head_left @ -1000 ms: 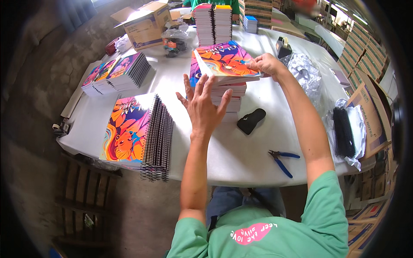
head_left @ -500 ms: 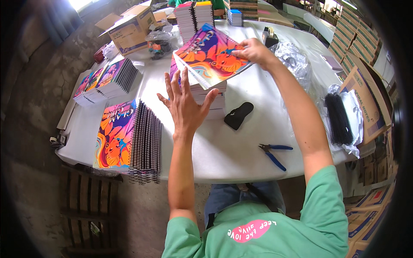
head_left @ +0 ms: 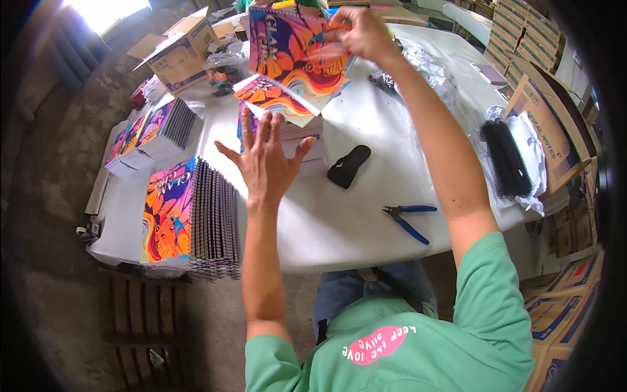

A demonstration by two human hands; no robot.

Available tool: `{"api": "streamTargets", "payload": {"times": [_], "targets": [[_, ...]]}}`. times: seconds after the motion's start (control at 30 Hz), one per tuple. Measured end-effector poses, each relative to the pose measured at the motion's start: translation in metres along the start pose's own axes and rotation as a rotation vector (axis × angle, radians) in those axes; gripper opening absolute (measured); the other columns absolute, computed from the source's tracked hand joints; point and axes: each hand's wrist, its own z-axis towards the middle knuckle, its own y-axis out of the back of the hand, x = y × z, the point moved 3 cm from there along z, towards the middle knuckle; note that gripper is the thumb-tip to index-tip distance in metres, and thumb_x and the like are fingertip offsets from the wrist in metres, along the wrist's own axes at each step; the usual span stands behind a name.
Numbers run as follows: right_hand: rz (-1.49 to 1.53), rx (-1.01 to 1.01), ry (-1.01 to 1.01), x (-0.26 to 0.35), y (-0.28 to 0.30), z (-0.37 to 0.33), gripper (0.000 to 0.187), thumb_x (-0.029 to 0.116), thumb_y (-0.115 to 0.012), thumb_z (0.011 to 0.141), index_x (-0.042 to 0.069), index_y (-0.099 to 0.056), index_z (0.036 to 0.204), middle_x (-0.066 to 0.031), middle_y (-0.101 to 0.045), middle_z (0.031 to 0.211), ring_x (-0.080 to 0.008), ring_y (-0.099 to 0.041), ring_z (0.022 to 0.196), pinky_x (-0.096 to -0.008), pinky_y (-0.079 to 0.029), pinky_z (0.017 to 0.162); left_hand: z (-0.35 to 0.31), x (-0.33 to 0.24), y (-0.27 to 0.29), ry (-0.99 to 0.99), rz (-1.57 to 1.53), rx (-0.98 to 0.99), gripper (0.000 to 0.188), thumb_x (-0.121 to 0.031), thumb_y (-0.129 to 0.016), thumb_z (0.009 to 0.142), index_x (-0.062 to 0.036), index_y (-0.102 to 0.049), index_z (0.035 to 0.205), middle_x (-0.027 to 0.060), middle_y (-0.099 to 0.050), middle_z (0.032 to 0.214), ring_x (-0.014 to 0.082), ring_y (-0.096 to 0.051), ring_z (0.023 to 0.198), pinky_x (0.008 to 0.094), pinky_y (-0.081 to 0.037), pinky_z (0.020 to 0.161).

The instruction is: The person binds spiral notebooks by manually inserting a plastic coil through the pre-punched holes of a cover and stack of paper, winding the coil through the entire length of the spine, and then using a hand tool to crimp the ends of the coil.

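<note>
My right hand (head_left: pixel 366 36) is closed on the edge of a notebook (head_left: pixel 297 55) with a colourful orange and purple cover, lifted and tilted above a stack. Below it, the stack of notebooks (head_left: pixel 310 149) shows white page edges, with another matching cover (head_left: pixel 277 96) skewed on top. My left hand (head_left: pixel 266 160) is open, fingers spread, at the near left edge of this stack; I cannot tell whether it touches. To the right of the stack lies a black flat object (head_left: pixel 349 166) with a rounded end. Nearer the table edge rest blue-handled cutting pliers (head_left: pixel 410 221).
Spiral-bound notebooks (head_left: pixel 168 222) are piled at the near left, their coils overhanging the table edge. Another notebook pile (head_left: pixel 147 134) stands behind. Black spiral coils (head_left: pixel 506 160) lie at the right beside an open carton (head_left: pixel 552 130). Another carton (head_left: pixel 183 59) stands far left.
My right hand has raised the notebook up and away, uncovering the skewed cover below it. My left hand stays spread near the stack. The whole view has shifted slightly.
</note>
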Motion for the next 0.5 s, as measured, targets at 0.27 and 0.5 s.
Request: {"api": "streamTargets", "payload": {"times": [0.27,0.5], "targets": [[0.171,0.338,0.192,0.081,0.083,-0.135,0.019,0.001,-0.073,0.067,0.006,-0.063,0.082,-0.0065,-0.066,0.071,-0.0143,-0.066,0.068,-0.0284,-0.052,0.059,-0.064,0.031,0.044,0.279,-1.081,-0.258,0.064,-0.006,-0.071,0.079,0.0015,-0.036,0.133,0.0162,-0.048,0.124,0.0229,-0.046,0.116,0.0339,-0.037,0.098],[0.785,0.162,-0.432,0.028,0.015,-0.277,0.058,0.004,-0.08,0.063,0.008,-0.054,0.115,-0.0061,-0.066,0.097,-0.0088,-0.062,0.086,-0.0235,-0.05,0.074,-0.18,-0.004,-0.028,0.561,-1.455,-0.014,0.048,0.003,-0.06,0.085,-0.0017,-0.038,0.127,0.0063,-0.048,0.11,0.0137,-0.048,0.101,0.024,-0.041,0.086]]}}
